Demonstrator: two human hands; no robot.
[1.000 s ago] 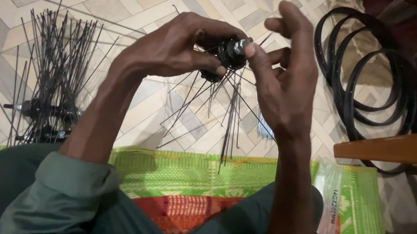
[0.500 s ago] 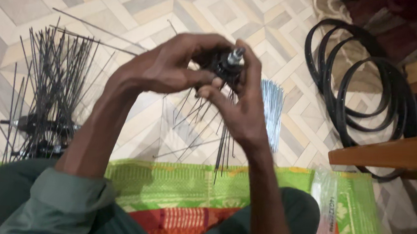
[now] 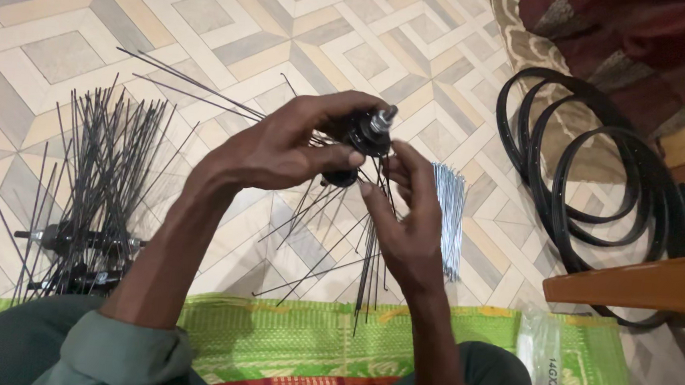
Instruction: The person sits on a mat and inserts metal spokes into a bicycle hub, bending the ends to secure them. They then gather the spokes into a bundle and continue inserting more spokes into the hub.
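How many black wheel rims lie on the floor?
3 black rims, overlapping in one stack at the right, beside the wooden furniture; more may be hidden beneath them.

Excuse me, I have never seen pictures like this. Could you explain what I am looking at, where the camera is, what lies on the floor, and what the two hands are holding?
There is no machine here. The camera is worn on a person's head and looks down at that person's own two bare hands and knees.

The left hand grips a black wheel hub, a small metal part with an axle end sticking up. Thin black spokes hang down from it. The right hand has its fingers among these spokes just under the hub.

On the tiled floor to the left lie more hubs with spokes already in them. A bundle of silver spokes lies right of the hands. Further right are several black wheel rims, partly under a wooden edge. A green mat lies near the knees.
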